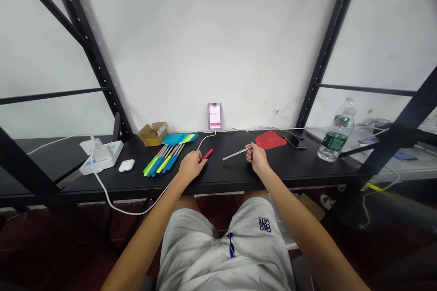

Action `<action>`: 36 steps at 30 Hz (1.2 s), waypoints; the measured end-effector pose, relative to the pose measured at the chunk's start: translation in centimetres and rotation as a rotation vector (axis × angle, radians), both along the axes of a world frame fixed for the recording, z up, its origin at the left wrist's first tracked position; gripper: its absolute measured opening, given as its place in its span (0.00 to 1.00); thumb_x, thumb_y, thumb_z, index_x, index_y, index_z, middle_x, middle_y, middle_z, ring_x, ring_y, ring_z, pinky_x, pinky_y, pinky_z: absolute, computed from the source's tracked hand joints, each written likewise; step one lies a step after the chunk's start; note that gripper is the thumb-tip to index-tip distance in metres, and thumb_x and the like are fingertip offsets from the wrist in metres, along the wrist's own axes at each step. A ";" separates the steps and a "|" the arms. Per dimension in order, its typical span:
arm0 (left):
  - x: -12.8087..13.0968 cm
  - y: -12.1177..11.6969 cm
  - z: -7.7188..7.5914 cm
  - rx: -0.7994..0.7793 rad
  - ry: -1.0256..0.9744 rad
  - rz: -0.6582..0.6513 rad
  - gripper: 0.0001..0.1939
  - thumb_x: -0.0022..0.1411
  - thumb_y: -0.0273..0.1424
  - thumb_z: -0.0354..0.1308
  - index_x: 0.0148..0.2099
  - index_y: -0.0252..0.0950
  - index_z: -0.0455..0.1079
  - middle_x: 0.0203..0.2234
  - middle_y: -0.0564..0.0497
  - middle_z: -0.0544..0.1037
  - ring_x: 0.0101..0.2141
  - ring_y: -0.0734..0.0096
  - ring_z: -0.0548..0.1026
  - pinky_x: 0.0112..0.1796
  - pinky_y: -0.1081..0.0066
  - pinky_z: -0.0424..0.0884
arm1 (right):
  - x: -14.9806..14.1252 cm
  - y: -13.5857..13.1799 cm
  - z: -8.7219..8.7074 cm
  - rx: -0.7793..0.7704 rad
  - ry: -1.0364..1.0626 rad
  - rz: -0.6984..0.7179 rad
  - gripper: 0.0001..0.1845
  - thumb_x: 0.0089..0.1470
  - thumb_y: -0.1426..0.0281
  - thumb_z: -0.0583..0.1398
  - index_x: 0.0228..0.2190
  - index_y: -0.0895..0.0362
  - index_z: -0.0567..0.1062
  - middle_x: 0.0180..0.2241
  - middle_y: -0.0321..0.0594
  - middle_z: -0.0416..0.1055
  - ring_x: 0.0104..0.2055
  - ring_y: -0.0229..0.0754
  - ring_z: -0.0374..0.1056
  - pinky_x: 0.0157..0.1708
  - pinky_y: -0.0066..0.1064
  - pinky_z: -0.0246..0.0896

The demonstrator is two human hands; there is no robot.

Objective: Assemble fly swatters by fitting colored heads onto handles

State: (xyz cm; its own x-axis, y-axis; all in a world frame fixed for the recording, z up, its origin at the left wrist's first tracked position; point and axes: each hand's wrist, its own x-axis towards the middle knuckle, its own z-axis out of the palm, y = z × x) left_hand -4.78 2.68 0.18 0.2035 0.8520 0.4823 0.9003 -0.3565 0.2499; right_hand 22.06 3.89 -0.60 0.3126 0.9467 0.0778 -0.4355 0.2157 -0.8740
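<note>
Handle side: short red cylindrical handle, grasped between the thumb and fingers of the left hand, its free end pointing away from the person and to the right.
Rod side: thin silver metal rod, gripped in the curled fingers of the right hand; its bare end points left, near the handle but apart from it.
Swatter head: flat red mesh paddle, just beyond the right hand; the fingers hide whether it joins the rod.
Tabletop: long black work surface under both hands.
Left of the hands: row of blue, green and yellow swatter handles with silver shafts, their blue and lime paddles overlapping; open brown cardboard box behind; small white rounded case; white power strip with a plug in it.
Wall side: upright phone with a lit screen, a white cable at its base.
Right of the hands: dark phone lying flat; clear plastic bottles with green labels.
</note>
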 end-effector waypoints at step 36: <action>4.4 -2.6 0.6 -0.551 -0.610 -0.577 0.13 0.59 0.41 0.56 0.33 0.35 0.68 0.18 0.56 0.69 0.21 0.76 0.65 0.26 0.75 0.60 | -1.5 -0.8 0.0 -0.005 -0.109 0.206 0.16 0.48 0.60 0.63 0.22 0.56 0.66 0.15 0.32 0.63 0.14 0.32 0.55 0.13 0.24 0.44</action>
